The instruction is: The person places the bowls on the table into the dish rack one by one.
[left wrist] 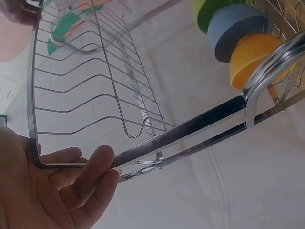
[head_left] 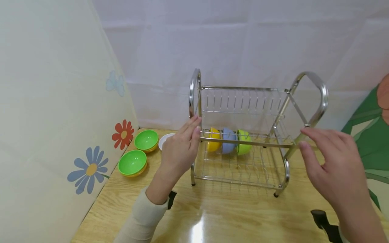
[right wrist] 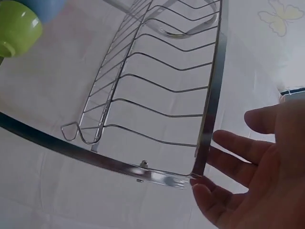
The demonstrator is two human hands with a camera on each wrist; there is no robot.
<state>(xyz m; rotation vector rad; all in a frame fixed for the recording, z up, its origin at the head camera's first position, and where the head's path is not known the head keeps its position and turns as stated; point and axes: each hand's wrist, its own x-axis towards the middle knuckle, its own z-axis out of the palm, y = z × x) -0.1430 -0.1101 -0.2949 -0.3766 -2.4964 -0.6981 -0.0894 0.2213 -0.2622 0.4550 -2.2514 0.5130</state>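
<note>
Dish rack (head_left: 258, 143) stands at 1 o'clock on the worktop (head_left: 237, 216), near a creased pale cloth backdrop (head_left: 225, 50). From the left, the worktop's edge meets a flower-printed panel (head_left: 67, 135); a narrow strip at 11 o'clock carries two bowl stacks (head_left: 132, 162), glossy green over yellow. Just beside them, at 3 o'clock, sits a white dish (head_left: 164, 140), partly hidden by the left-hand grip (head_left: 182, 146). That grip is apart, fingers extended at the upper tier's left corner. Room opens at 6 o'clock, where smooth grained wood runs out before the front feet. Two-tiered and shiny, the rack has curved tubular metal ends, thin wavy wires and black-tipped feet. On its lower tier, rounded bowls lean on their sides in a close row: yellow (head_left: 213, 146), blue (head_left: 228, 147), lime (head_left: 244, 149). The right-hand grip (head_left: 337, 162) is also apart, thumb separate, fingertips by the right corner; firm contact there I cannot tell. Leaf-printed cloth (head_left: 373, 145) borders 3 o'clock.
</note>
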